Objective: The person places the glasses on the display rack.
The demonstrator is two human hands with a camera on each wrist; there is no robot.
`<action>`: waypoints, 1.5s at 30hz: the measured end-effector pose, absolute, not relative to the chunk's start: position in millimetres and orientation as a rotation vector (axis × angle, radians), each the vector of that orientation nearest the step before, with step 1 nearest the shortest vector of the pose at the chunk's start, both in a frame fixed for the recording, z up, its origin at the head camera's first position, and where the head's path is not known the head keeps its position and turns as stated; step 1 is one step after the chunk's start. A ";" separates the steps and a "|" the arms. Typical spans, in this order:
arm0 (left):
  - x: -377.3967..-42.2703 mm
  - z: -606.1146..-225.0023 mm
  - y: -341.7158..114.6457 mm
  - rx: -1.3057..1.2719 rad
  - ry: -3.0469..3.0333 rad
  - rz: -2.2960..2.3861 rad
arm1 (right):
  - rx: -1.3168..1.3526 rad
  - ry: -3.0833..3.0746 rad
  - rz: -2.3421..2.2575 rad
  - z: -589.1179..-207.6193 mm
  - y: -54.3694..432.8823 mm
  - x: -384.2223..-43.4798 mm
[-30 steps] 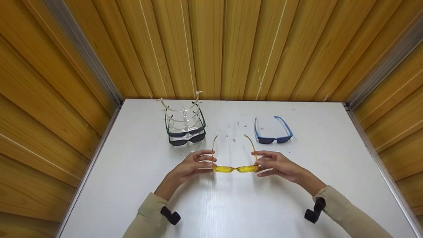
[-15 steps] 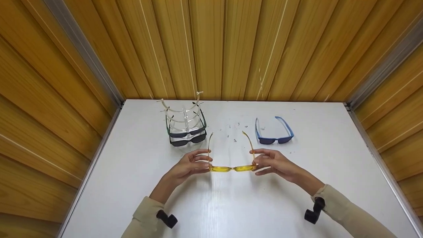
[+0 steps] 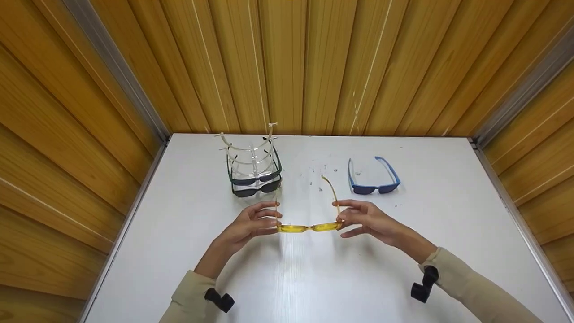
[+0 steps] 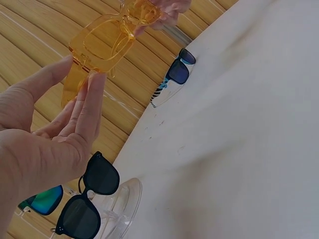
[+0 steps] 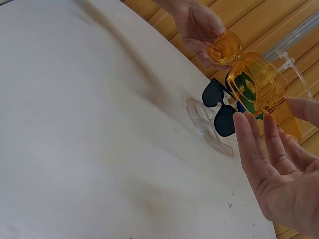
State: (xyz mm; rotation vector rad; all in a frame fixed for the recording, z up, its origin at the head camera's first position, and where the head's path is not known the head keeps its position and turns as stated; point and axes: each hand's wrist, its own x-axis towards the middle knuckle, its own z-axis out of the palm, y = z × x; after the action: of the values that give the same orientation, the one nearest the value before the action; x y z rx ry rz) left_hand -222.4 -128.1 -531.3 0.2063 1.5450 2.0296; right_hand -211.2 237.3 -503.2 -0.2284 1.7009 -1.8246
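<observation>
Yellow see-through sunglasses [image 3: 308, 228] are held above the table between both hands, temples unfolded and pointing away from me. My left hand [image 3: 251, 223] pinches them at the left hinge, thumb on one side and fingers on the other. At the opposite hinge my right hand [image 3: 370, 220] pinches the frame in the same way. Beyond the left hand stands a clear display stand [image 3: 254, 157]. It carries black sunglasses [image 3: 256, 189] on its lowest tier and green-framed sunglasses [image 3: 255, 179] just above. In the left wrist view the yellow glasses [image 4: 102, 44] show large square lenses.
Blue sunglasses [image 3: 376, 188] rest on the white table [image 3: 403, 269] at the back right, temples unfolded. Small dark specks lie between them and the stand. The stand's upper arms hold no glasses. Wood-patterned walls [image 3: 287, 67] close off the back and both sides.
Both hands have drifted left with the yellow sunglasses, the left hand more clearly. The glasses' left temple now overlaps the black sunglasses' edge in the head view. Blue sunglasses and stand stay put.
</observation>
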 end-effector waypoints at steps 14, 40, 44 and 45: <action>-220.8 -520.9 -138.7 0.228 1.593 2.026 | -0.260 1.654 -1.875 -491.1 224.8 -212.0; -216.6 -507.5 -165.8 0.203 1.637 2.092 | -0.230 1.639 -1.927 -473.4 190.3 -222.1; -214.4 -505.6 -170.2 0.199 1.655 2.091 | -0.193 1.644 -1.935 -474.5 184.0 -222.6; -213.8 -505.3 -171.3 0.199 1.660 2.085 | -0.190 1.644 -1.935 -475.1 182.9 -222.7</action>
State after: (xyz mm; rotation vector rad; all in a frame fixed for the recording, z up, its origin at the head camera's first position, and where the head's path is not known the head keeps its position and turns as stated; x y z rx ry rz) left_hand -213.8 -171.3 -505.3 0.1991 1.6599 2.0852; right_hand -222.7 182.9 -475.1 -0.1902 1.6444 -1.9354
